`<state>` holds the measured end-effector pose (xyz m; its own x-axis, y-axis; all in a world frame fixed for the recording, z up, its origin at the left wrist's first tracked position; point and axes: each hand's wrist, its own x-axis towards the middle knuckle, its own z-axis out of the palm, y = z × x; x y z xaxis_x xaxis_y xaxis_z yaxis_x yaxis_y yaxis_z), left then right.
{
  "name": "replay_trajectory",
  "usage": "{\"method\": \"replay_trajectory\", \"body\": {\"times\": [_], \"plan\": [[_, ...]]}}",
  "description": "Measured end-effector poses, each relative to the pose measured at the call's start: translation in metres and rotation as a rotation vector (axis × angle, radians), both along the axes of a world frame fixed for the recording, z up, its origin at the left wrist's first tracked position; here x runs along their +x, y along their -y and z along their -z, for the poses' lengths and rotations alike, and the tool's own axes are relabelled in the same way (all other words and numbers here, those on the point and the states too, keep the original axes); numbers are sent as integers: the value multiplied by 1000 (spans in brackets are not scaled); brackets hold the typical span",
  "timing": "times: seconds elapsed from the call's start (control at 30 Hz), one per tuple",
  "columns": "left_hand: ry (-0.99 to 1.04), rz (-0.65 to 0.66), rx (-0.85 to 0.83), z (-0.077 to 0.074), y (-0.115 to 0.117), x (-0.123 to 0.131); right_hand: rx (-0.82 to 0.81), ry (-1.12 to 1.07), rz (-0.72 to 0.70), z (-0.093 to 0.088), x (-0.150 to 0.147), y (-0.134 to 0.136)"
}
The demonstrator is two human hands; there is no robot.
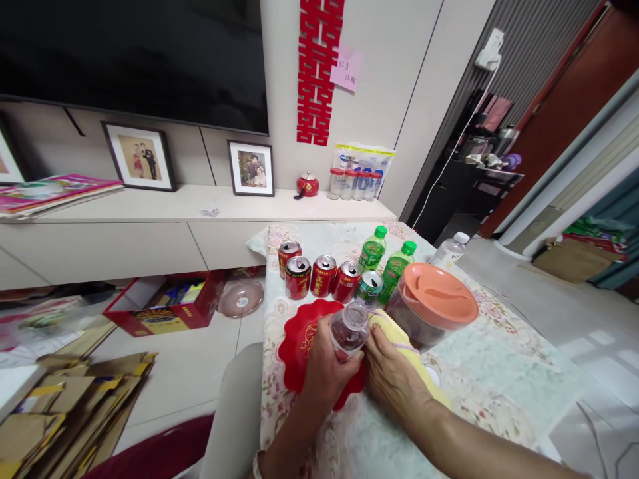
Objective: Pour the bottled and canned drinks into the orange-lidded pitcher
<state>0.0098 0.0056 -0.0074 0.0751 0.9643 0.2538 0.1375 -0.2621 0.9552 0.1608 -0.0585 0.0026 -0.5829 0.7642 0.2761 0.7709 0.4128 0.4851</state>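
Wrapped around a clear plastic bottle [350, 326] is my left hand [327, 369]; the bottle's open mouth tilts up toward me, with no cap on it. My right hand [392, 362] grips a yellow cloth [412, 356] right beside the bottle, its fingers partly hidden by the cloth. Under my left hand lies a red scalloped tray [294, 352] with a gold design. Just beyond stand several opened red cans [323, 276] and a green can [370, 287]. A round white cap [433, 376] sits near the cloth.
Two green-capped bottles [397, 269], a container with an orange lid [439, 296] and a white-capped clear bottle [452, 249] stand on the flowered tablecloth [499, 372]. Behind is a ledge [200, 207] with framed photos and several red-lidded jars [352, 184]. Flattened cardboard [84, 399] lies on the floor at left.
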Motion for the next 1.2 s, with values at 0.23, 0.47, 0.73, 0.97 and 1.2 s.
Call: {"method": "replay_trajectory", "body": {"times": [0.23,0.47,0.73,0.97,1.2], "plan": [[-15,35,19,-5,0,-4,61,-38,-57,-20,-5,25],[-31,39,-30,-12,4,-4,49,-434,-42,-39,-17,62],[-54,16,-36,-9,5,-4,7,-670,-203,-27,19,79],[-72,16,-41,-13,4,-5,60,-676,385,12,90,81],[-66,26,-40,-14,4,-7,21,-754,445,30,95,75]]}}
